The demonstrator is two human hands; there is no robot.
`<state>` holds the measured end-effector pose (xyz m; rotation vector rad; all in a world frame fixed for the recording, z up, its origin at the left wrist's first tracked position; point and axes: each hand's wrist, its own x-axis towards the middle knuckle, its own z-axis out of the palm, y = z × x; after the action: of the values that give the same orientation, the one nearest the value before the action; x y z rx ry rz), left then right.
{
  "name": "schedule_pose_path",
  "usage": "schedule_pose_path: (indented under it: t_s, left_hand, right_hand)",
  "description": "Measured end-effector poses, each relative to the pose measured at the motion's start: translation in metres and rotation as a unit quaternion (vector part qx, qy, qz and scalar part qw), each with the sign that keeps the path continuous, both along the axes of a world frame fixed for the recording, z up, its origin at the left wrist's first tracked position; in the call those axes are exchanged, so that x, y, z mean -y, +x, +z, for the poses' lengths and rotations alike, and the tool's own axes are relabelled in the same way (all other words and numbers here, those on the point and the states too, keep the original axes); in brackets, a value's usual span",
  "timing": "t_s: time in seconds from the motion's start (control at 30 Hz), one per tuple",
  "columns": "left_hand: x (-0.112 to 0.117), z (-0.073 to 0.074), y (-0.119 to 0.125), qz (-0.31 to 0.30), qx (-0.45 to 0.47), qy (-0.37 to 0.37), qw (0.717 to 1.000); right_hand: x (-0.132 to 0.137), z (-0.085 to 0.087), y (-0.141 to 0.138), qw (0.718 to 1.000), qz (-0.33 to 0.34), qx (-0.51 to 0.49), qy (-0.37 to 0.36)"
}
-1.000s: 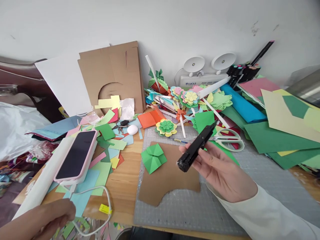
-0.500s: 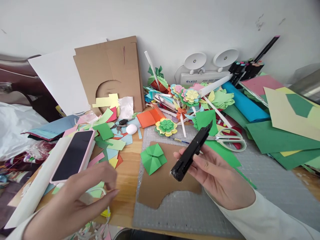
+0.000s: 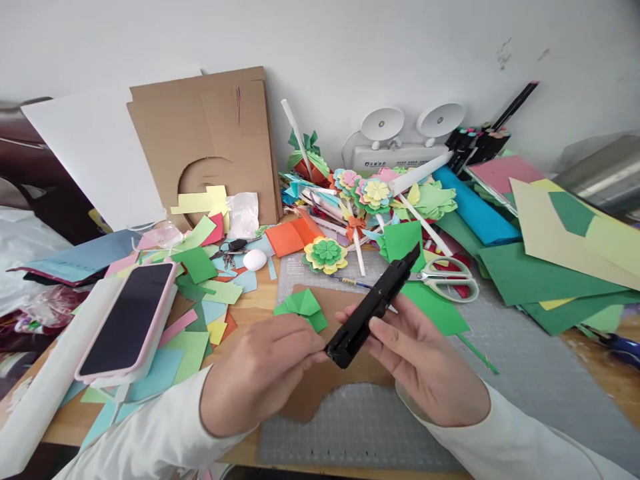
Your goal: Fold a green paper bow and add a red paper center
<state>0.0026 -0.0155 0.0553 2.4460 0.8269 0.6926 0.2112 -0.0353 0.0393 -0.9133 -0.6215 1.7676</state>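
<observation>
A black utility knife [image 3: 367,310] is in my right hand [image 3: 420,363], tilted with its dark pointed end up and away from me. The thumb and fingers close around its body. My left hand [image 3: 265,373] is closed in a pinch at the knife's lower end; its fingertips partly hide what they grip there. Just beyond the left hand, a folded green paper piece [image 3: 307,308] lies on a brown cardboard piece [image 3: 345,387] with a curved cut-out. Under that is a grey cutting mat [image 3: 370,427].
Scissors [image 3: 445,280] and green paper [image 3: 435,310] lie right of the knife. A layered paper flower [image 3: 326,255] and a pen [image 3: 350,282] are behind it. A phone [image 3: 127,323] sits among paper scraps on the left. Cardboard sheets [image 3: 215,133] lean on the wall.
My left hand has moved right from beside the phone to the knife's lower end and closed there. My right hand still holds the knife. The view has shifted slightly.
</observation>
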Motion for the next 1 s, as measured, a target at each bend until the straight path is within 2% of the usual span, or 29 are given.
schedule_pose_path:
  t_s: [0.17, 0.3, 0.6, 0.8, 1.0]
  left_hand:
    - [0.001, 0.000, -0.003, -0.029, -0.056, 0.072, 0.995]
    - [0.001, 0.004, -0.002, -0.030, -0.069, 0.045, 0.996]
    - [0.005, 0.003, 0.007, 0.047, -0.011, -0.049, 0.998]
    - [0.005, 0.001, 0.009, 0.090, -0.022, -0.035, 0.995]
    - [0.004, -0.002, 0.008, 0.089, -0.038, -0.002, 0.995]
  right_hand:
    - [-0.001, -0.004, -0.001, 0.998, -0.003, 0.054, 0.022]
    - [0.000, -0.003, 0.000, 0.992, -0.003, 0.099, 0.084]
    - [0.004, 0.003, -0.003, 0.974, -0.049, 0.182, 0.123]
    - [0.004, 0.000, -0.005, 0.973, -0.046, 0.182, 0.134]
    - [0.003, -0.009, -0.007, 0.983, -0.026, 0.147, 0.111]
